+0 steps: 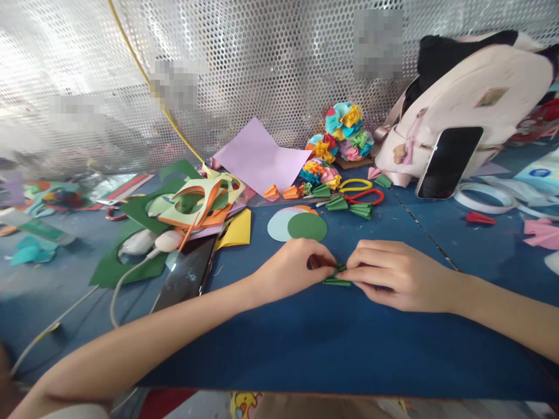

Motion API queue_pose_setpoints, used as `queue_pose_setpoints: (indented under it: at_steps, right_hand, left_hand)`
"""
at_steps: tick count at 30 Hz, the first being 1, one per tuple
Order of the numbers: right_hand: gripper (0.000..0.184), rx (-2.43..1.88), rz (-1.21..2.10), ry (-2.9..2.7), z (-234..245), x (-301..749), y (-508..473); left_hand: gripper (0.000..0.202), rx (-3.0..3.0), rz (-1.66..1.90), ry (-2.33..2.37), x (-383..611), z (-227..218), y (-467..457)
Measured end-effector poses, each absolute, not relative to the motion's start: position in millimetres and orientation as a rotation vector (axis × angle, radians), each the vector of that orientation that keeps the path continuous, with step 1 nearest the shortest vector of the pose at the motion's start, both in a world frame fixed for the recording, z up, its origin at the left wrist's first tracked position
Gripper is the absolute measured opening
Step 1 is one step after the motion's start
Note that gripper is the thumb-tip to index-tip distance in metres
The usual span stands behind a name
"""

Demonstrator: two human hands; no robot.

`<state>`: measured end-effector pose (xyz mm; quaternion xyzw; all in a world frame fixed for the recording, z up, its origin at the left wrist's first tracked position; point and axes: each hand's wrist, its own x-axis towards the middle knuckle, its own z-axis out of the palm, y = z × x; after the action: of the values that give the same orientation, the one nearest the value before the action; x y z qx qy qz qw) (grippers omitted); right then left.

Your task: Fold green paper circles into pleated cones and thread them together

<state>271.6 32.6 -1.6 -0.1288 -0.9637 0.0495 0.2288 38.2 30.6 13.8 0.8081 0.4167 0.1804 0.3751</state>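
Note:
My left hand (293, 266) and my right hand (393, 273) meet over the blue table (332, 343), fingertips pinched together on a small folded green paper piece (337, 278). The piece lies low against the table between the two hands, mostly hidden by my fingers. Just behind my hands lie paper circles, a green circle (307, 227) on top of a pale blue one (276, 226). Further back lie several folded green pieces (349, 206) and small orange ones (282, 191).
Colourful paper flower balls (345, 137) stand at the back by a lilac sheet (261, 158). Red and yellow scissors (362, 192) lie behind the circles. Cut paper scraps (192, 203) and a phone (186, 274) are at left. A pale bag (471, 93) with a leaning phone (449, 162) stands at right.

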Motion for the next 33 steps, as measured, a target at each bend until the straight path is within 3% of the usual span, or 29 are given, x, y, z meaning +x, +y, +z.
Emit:
queue_pose_setpoints:
  at_steps: [7, 16, 26, 33]
  right_hand:
    - [0.021, -0.417, 0.354, -2.556, -0.3, 269.9, 33.5]
    - [0.008, -0.831, 0.655, -2.466, -0.5, 267.2, 33.5]
    - [0.009, -0.652, 0.322, -2.523, -5.9, 266.2, 32.7]
    - [0.009, -0.535, -0.011, -2.557, -3.6, 269.0, 32.4]
  left_hand:
    - [0.017, 2.036, 0.458, 1.054, 39.8, 12.9, 28.9]
    - [0.019, 2.102, 0.517, 1.044, 43.2, 14.2, 22.3]
    - [0.007, 2.040, 0.486, 0.987, 43.1, 13.9, 23.9]
    - [0.014, 1.988, 0.435, 0.955, 38.2, 15.2, 31.3]
